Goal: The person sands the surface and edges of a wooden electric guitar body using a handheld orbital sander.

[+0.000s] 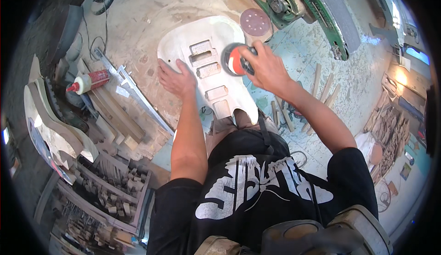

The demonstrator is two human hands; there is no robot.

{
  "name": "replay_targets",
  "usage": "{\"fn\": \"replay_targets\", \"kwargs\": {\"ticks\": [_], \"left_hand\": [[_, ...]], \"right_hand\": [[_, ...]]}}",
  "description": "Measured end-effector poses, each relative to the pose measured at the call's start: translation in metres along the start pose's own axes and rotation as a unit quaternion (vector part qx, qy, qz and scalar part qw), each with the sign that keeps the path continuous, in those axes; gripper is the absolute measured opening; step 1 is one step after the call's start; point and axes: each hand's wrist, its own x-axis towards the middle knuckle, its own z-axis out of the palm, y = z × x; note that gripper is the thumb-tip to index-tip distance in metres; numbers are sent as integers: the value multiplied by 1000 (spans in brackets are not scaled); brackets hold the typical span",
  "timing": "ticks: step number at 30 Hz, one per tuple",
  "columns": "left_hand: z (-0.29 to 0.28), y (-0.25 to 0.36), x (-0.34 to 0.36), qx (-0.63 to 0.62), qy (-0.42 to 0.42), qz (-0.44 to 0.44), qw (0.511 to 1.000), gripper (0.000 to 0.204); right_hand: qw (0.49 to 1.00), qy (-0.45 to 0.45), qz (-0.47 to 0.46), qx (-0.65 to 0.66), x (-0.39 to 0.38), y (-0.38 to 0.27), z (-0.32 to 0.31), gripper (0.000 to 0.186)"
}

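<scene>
A pale wooden electric guitar body (239,94) with routed cavities lies at the centre, its horned end toward my body. My left hand (181,76) rests on its left edge beside a small hole, fingers apart and lying flat on the wood. My right hand (266,66) is closed around a round orange and black orbital sander (233,58), which sits on the upper right part of the guitar body. A purple perforated sanding disc (255,22) lies just beyond that corner.
A white bottle with red cap (89,81), metal straightedge (149,110) and wooden boards (117,121) lie left, beside cut wooden bodies (48,121) and a crate of offcuts (115,188). A green machine (296,4) stands at the back. Wood strips (317,82) lie right.
</scene>
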Motion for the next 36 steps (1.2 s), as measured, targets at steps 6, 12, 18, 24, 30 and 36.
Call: {"fn": "replay_targets", "kwargs": {"ticks": [6, 12, 18, 24, 30, 36], "left_hand": [[-2, 5, -1, 4, -8, -10, 1000, 75], [0, 3, 0, 4, -1, -8, 1000, 75], [-4, 8, -1, -1, -10, -8, 1000, 74], [-6, 8, 0, 1, -17, -12, 1000, 74], [-5, 8, 0, 1, -11, -8, 1000, 74], [-3, 6, 0, 9, 9, 9, 1000, 74]], "right_hand": [[998, -29, 56, 20, -34, 17, 1, 67], [996, -11, 83, 6, -14, 21, -5, 66], [997, -34, 58, -25, -26, 27, -3, 65], [997, -12, 79, -2, -7, 22, -9, 64], [995, -42, 81, -25, -17, 33, -7, 65], [996, -22, 88, -9, -5, 30, -10, 68]]}}
